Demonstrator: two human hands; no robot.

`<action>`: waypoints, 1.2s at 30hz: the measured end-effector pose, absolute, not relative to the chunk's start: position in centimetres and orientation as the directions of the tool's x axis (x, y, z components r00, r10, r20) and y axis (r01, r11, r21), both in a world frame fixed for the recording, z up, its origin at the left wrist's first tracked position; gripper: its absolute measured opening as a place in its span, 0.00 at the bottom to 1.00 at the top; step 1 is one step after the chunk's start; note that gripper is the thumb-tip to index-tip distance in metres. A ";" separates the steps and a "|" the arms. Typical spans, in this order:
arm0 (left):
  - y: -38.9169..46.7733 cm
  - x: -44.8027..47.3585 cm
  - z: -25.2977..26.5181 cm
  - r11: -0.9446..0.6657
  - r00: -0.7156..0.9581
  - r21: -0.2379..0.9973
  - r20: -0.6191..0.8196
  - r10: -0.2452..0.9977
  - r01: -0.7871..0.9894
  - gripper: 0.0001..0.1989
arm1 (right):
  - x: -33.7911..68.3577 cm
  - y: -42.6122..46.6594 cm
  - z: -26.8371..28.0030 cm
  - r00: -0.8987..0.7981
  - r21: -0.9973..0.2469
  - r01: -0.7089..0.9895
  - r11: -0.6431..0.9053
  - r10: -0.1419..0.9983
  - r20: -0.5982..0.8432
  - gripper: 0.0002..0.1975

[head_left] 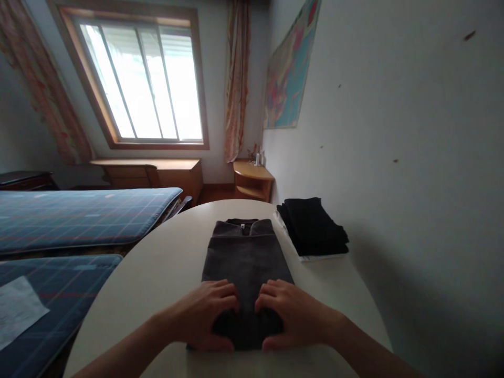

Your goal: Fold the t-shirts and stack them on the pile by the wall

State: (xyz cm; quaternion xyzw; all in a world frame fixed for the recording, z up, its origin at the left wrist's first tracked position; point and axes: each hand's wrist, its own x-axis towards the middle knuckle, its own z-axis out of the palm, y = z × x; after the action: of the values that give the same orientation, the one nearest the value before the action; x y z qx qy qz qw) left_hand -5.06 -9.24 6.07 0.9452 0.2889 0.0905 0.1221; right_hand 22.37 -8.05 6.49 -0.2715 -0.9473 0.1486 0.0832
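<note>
White table [149, 294] — curved edge well left of folded garment [246, 257]; hands [207, 310] [291, 310] spread, resting on near half.

Left grip [202, 312] and right grip [297, 312] mirror each other — fingers [271, 289] bent, thumbs [218, 344] apparently spread wide

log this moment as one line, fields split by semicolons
left hand: open, on folded dark garment; right hand: open, on same garment; garment: flat on white table, collar at far end; black cloth stack: right of garment
</note>
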 end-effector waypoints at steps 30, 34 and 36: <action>-8.1 -4.0 8.4 -0.567 0.571 0.339 0.098 0.815 0.751 0.14 | 21.1 -9.1 7.7 -0.658 -0.369 0.687 0.626 0.751 0.050 0.08; -4.3 -5.0 7.0 -0.449 0.462 0.271 0.019 0.887 0.851 0.22 | 21.2 -5.2 6.4 -0.446 -0.249 0.845 0.473 0.881 0.160 0.18; -3.2 -5.4 6.3 -0.416 0.444 0.269 -0.048 0.895 0.869 0.22 | 21.4 -4.0 5.5 -0.410 -0.225 0.876 0.426 0.904 0.118 0.21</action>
State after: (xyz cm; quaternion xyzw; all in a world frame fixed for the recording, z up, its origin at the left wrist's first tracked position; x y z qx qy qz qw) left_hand -5.37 -3.23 6.31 0.8399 0.5250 0.0514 0.1281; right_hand 21.44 -4.03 5.47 -0.5317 -0.8372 0.0638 0.1113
